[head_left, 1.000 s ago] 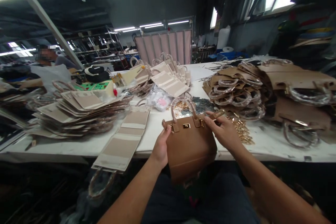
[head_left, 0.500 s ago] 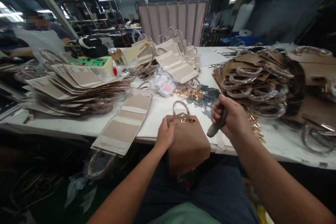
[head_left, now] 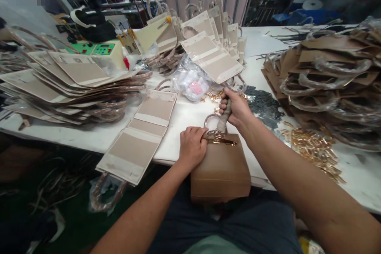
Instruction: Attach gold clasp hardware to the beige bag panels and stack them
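Note:
A brown handbag leans at the table's front edge over my lap, with gold hardware along its top and a plastic-wrapped handle standing up behind. My left hand is closed on the bag's upper left corner. In my right fist is a short tool with a grey-brown wrapped grip. It points down at the bag's top edge, near the hardware; its working tip is too small to make out.
Flat beige bag panels overhang the front edge, left of the bag. A stack of similar panels lies farther left. Gold fittings and dark metal plates are spread at right, beside piled brown bags. A plastic bag sits behind.
My right hand has brought the wrapped tool leftward, from beside the bag to its top edge. My left hand keeps hold of the corner. The head view has tilted down and come closer.

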A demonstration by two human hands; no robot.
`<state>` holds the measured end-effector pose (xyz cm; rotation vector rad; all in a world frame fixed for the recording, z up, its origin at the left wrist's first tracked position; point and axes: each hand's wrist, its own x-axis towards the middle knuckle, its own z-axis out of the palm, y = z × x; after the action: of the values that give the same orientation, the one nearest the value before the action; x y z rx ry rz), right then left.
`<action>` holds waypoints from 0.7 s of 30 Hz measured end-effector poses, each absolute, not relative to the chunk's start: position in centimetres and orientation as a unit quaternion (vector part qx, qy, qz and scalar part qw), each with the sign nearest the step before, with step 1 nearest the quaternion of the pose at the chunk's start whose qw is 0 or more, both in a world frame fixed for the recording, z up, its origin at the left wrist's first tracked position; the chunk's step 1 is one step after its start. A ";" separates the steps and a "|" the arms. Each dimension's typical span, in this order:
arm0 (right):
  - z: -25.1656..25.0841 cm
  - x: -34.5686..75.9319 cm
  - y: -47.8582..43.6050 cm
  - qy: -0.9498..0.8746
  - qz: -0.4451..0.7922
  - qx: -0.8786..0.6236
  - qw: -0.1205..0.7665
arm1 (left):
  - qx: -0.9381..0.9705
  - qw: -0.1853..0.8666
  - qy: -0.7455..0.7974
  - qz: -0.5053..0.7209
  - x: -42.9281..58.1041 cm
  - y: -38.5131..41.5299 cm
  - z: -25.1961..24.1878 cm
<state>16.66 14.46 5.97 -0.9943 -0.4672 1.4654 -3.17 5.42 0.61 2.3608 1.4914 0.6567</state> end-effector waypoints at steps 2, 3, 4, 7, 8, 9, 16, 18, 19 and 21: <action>4.9 16.0 15.7 -0.205 0.659 -0.440 0.575 | 0.818 0.153 0.506 0.227 -3.2 5.7 0.5; 4.4 15.6 16.1 -0.207 0.669 -0.441 0.561 | 0.818 0.159 0.505 0.225 -3.3 5.7 0.5; 3.9 15.2 16.4 -0.206 0.680 -0.440 0.549 | 0.816 0.164 0.506 0.225 -3.3 5.8 0.5; 2.8 14.3 16.7 -0.186 0.715 -0.428 0.520 | 0.806 0.178 0.517 0.227 -3.2 6.0 0.6; 2.6 14.2 16.7 -0.176 0.725 -0.423 0.514 | 0.802 0.182 0.520 0.228 -3.2 6.1 0.6; 2.3 14.1 16.7 -0.166 0.732 -0.419 0.511 | 0.798 0.188 0.524 0.228 -3.2 6.3 0.6; 1.5 14.3 16.2 -0.126 0.768 -0.384 0.497 | 0.807 0.208 0.512 0.208 -3.5 8.8 -0.1; 1.5 14.2 16.2 -0.123 0.769 -0.383 0.497 | 0.810 0.201 0.507 0.214 -3.5 9.1 -0.4; 1.5 14.1 16.2 -0.123 0.770 -0.383 0.496 | 0.810 0.199 0.507 0.217 -3.5 9.1 -0.6; 1.4 14.0 16.3 -0.124 0.770 -0.384 0.494 | 0.809 0.197 0.510 0.219 -3.4 9.1 -0.7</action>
<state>14.03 16.31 1.43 -0.9310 -0.2995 1.8668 -3.40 9.09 -0.73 2.2647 1.4272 0.6122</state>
